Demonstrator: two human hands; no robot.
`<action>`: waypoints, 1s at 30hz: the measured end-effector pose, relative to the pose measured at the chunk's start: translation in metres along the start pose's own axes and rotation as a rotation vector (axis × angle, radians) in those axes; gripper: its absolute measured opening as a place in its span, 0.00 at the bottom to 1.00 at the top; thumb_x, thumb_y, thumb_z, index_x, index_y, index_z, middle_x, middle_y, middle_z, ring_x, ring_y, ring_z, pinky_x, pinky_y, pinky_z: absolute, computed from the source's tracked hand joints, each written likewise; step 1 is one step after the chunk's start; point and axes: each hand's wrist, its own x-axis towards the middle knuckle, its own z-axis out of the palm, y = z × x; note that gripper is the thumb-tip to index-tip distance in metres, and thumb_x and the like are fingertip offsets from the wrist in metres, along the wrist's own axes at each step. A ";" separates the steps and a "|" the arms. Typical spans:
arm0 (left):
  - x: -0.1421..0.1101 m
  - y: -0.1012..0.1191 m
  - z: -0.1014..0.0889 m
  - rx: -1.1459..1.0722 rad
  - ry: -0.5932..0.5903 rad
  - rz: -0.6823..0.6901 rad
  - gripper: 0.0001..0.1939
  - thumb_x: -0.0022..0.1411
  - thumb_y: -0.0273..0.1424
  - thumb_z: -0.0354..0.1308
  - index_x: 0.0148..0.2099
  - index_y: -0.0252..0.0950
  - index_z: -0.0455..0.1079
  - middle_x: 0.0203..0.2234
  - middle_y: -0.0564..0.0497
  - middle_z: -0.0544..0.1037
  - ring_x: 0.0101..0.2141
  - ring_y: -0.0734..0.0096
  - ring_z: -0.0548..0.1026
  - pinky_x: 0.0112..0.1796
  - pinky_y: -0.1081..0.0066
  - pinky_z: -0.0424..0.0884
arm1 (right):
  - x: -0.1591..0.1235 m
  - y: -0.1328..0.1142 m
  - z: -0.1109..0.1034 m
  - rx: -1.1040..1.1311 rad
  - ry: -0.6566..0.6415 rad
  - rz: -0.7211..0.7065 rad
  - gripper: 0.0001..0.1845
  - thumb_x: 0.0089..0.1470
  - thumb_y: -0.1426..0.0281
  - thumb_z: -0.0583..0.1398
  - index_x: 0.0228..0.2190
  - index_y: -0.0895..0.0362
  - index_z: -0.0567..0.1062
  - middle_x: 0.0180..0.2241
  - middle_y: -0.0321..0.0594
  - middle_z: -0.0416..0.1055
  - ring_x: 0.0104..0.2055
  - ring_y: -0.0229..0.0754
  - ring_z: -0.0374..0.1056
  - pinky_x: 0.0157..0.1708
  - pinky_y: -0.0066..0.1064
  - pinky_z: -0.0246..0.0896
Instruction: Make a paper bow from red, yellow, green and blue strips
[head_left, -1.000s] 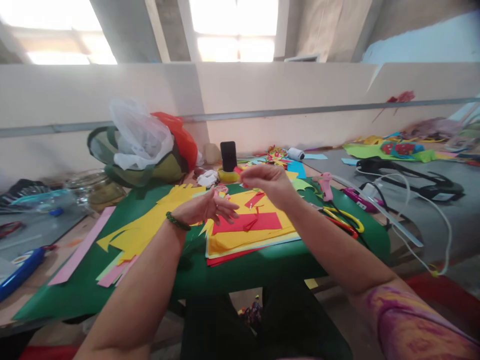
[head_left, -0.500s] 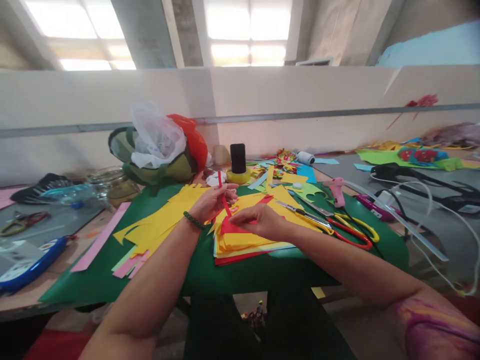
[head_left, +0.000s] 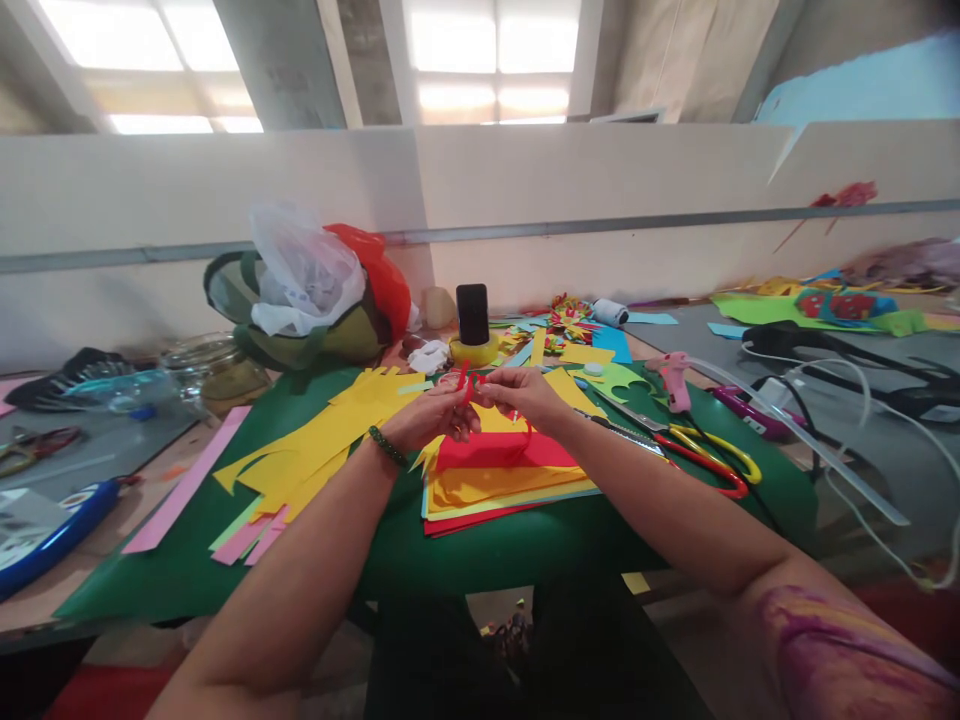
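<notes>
My left hand [head_left: 442, 412] and my right hand [head_left: 521, 392] meet above the paper stack, both with pinched fingers. Between them is a narrow red paper strip [head_left: 466, 385], bent or looped at the fingertips; the exact fold is too small to make out. A thin red curl hangs below the right hand. Beneath lies a stack of yellow paper sheets [head_left: 480, 488] with a red paper piece [head_left: 480, 452] on top. A green bead bracelet [head_left: 388, 446] circles my left wrist.
To the right lie a utility knife [head_left: 630, 434], scissors [head_left: 697, 455] and a pink glue gun [head_left: 673, 380]. Yellow cut paper [head_left: 315, 430] and a pink strip [head_left: 187, 480] lie left. A phone [head_left: 472, 315] stands in a yellow tape roll [head_left: 474, 350] behind.
My right hand has moved up and away from the stack to meet my left hand. The red strip, held upright and straight before, is now bent between the fingertips.
</notes>
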 end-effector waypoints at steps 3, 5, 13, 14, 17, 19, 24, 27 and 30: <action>-0.001 0.000 0.001 0.043 -0.023 -0.047 0.18 0.58 0.44 0.61 0.37 0.32 0.71 0.19 0.49 0.77 0.19 0.74 0.73 0.23 0.75 0.67 | 0.002 0.002 -0.002 0.030 0.043 -0.012 0.20 0.35 0.56 0.71 0.22 0.59 0.76 0.17 0.30 0.69 0.16 0.27 0.55 0.16 0.22 0.48; -0.002 0.002 0.002 0.067 -0.043 -0.085 0.17 0.60 0.43 0.61 0.37 0.31 0.72 0.20 0.47 0.78 0.19 0.73 0.74 0.24 0.75 0.68 | 0.004 0.002 -0.006 0.092 0.074 -0.012 0.21 0.33 0.56 0.72 0.21 0.59 0.75 0.17 0.30 0.68 0.16 0.27 0.55 0.16 0.22 0.48; -0.001 0.010 0.003 -0.122 0.169 -0.046 0.13 0.69 0.30 0.48 0.38 0.29 0.72 0.27 0.43 0.81 0.26 0.69 0.78 0.27 0.74 0.71 | 0.015 -0.002 -0.033 0.479 0.119 0.003 0.18 0.39 0.58 0.71 0.31 0.57 0.79 0.18 0.28 0.70 0.17 0.26 0.59 0.16 0.19 0.54; -0.001 0.011 0.002 -0.161 0.206 -0.021 0.15 0.70 0.29 0.46 0.38 0.29 0.72 0.27 0.43 0.80 0.26 0.69 0.78 0.28 0.73 0.72 | 0.016 -0.001 -0.035 0.473 0.141 -0.001 0.17 0.38 0.62 0.72 0.31 0.56 0.79 0.20 0.28 0.73 0.19 0.27 0.63 0.18 0.19 0.58; 0.001 0.011 0.001 -0.270 0.290 0.059 0.16 0.70 0.26 0.44 0.38 0.27 0.72 0.23 0.46 0.77 0.24 0.74 0.76 0.28 0.75 0.72 | 0.016 0.006 -0.034 0.386 0.145 -0.001 0.18 0.38 0.71 0.71 0.36 0.54 0.78 0.29 0.32 0.79 0.28 0.31 0.73 0.30 0.21 0.68; 0.002 0.012 0.003 -0.314 0.305 0.106 0.13 0.69 0.25 0.47 0.36 0.28 0.73 0.19 0.51 0.72 0.20 0.79 0.71 0.24 0.80 0.68 | 0.015 0.010 -0.031 0.318 0.111 -0.007 0.19 0.40 0.70 0.70 0.38 0.53 0.77 0.34 0.35 0.81 0.34 0.35 0.76 0.34 0.25 0.70; -0.001 0.014 0.012 -0.284 0.258 0.093 0.07 0.62 0.29 0.60 0.33 0.31 0.71 0.13 0.62 0.56 0.13 0.86 0.52 0.13 0.84 0.47 | 0.012 0.016 -0.020 0.164 0.059 -0.048 0.22 0.39 0.67 0.71 0.39 0.56 0.77 0.34 0.39 0.81 0.39 0.41 0.77 0.41 0.33 0.70; -0.002 0.013 0.020 -0.207 0.244 0.082 0.13 0.53 0.34 0.69 0.32 0.32 0.70 0.13 0.65 0.52 0.12 0.87 0.46 0.14 0.83 0.39 | 0.012 0.018 -0.015 0.092 0.042 -0.089 0.24 0.38 0.65 0.71 0.40 0.57 0.76 0.31 0.39 0.81 0.39 0.44 0.77 0.43 0.37 0.69; -0.002 0.011 0.025 -0.155 0.253 0.071 0.21 0.43 0.39 0.74 0.29 0.33 0.67 0.12 0.65 0.52 0.13 0.88 0.46 0.14 0.81 0.37 | 0.010 0.019 -0.010 -0.046 0.073 -0.170 0.25 0.40 0.63 0.70 0.41 0.58 0.76 0.30 0.40 0.81 0.39 0.47 0.77 0.43 0.40 0.70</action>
